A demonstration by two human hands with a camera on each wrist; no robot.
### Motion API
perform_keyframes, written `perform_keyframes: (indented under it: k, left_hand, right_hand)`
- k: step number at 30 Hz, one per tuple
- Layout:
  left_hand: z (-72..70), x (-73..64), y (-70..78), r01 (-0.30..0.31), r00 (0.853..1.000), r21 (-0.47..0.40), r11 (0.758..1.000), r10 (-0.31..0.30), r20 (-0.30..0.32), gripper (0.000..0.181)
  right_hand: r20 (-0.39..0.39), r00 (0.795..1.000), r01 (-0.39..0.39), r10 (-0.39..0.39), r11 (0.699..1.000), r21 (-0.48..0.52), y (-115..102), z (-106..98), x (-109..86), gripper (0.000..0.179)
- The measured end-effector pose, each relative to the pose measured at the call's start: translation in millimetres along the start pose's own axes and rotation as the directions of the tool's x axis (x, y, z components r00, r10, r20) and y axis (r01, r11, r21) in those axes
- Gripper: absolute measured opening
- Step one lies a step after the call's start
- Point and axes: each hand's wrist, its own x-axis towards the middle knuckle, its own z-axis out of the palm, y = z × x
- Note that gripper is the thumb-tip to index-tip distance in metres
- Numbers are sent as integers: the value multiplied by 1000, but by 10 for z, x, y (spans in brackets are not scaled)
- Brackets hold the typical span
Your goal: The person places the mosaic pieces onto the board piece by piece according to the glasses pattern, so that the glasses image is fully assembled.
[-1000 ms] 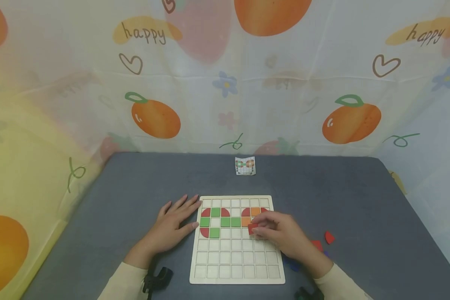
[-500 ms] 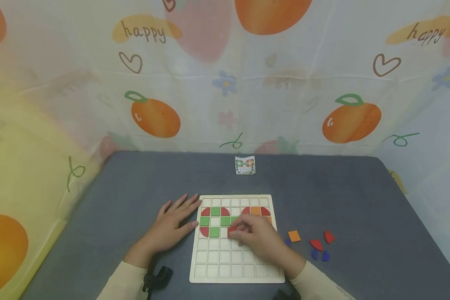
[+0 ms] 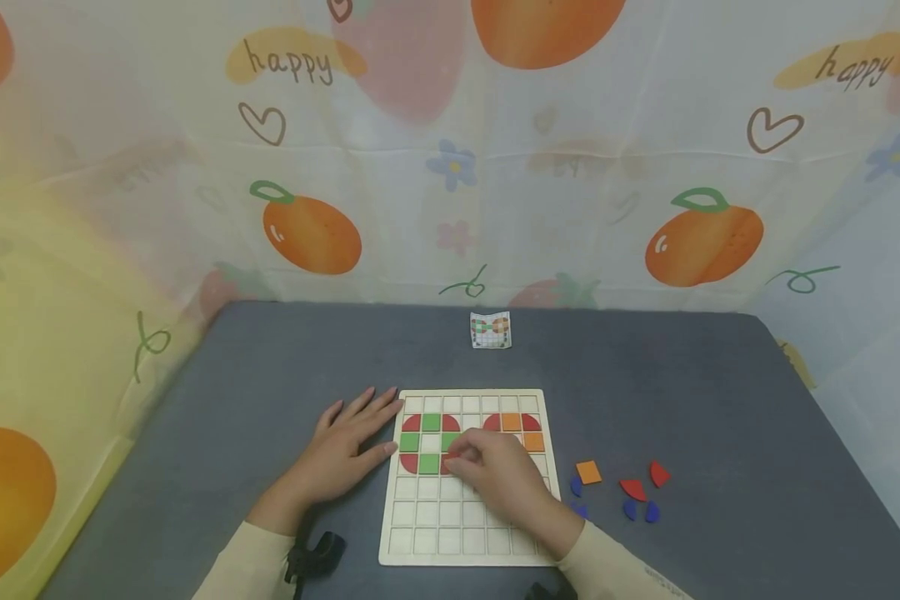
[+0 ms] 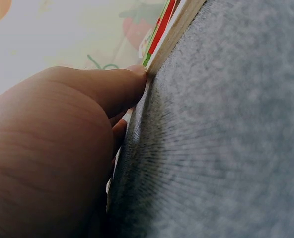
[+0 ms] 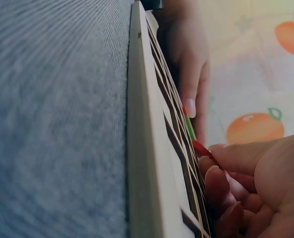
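Observation:
My right hand (image 3: pixel 504 473) pinches a red quarter-circle tile (image 5: pixel 202 148) between thumb and fingers. The tile is tilted at a cell in the board's third row, just right of a green square tile (image 3: pixel 428 464). Beneath it lies the pale wooden grid board (image 3: pixel 450 515), with red, green and orange tiles set in its upper rows. My left hand (image 3: pixel 341 454) lies flat on the table, fingers straight, the thumb and fingertips touching the board's left edge. The right hand hides some cells in the middle of the board.
Right of the board lie an orange square tile (image 3: pixel 588 472), loose red tiles (image 3: pixel 633 489) and several small blue pieces (image 3: pixel 652 512). A small pattern card (image 3: pixel 491 331) is at the back of the grey table (image 3: pixel 307 350). A printed cloth (image 3: pixel 390 233) hangs behind.
My right hand has moved left across the board with the red tile, uncovering orange tiles and the loose pieces at the right. The left hand has stayed still.

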Motion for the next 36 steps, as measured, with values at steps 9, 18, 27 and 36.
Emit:
perform_keyframes:
  k: [9,18,27,36]
  left_hand:
    - [1,6,-1,19,1000,15,1000,-20,16,66]
    - [-14,9,9,21,1000,15,1000,-21,21,66]
    - [6,8,4,25,999,21,999,-26,23,67]
    - [-1,8,0,42,999,22,999,-43,32,67]
  right_hand:
    - [-38,999,13,-13,1000,4,28,8,0,11]
    - [18,1000,-6,4,991,134,20,-65,-31,32]
    - [71,997,-14,-12,937,350,-3,-199,-78,37]
    - [110,969,135,-221,845,517,29,-464,-135,51]
